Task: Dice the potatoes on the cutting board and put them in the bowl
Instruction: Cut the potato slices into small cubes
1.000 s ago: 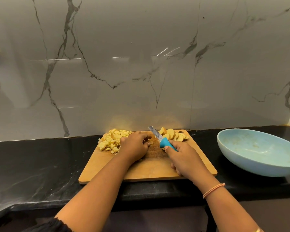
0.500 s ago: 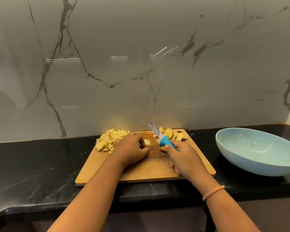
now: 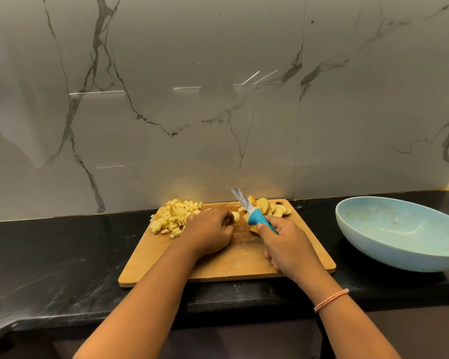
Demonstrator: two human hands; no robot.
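Since 1 s ago: L hand (image 3: 208, 230) has pulled a potato slice (image 3: 235, 216) to mid board (image 3: 244, 265), fingers curled on it. R hand (image 3: 287, 246) grips knife (image 3: 250, 213), blade pointing away.

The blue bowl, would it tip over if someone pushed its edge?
It might rock: the blue bowl curves under to a small base. It looks empty, so it is probably light and may slide on the glossy black counter.

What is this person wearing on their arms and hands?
Very little: both forearms are bare, with no sleeves in view and no gloves. The left hand shows no jewellery; the wrist behind the right hand carries a thin peach-orange band.
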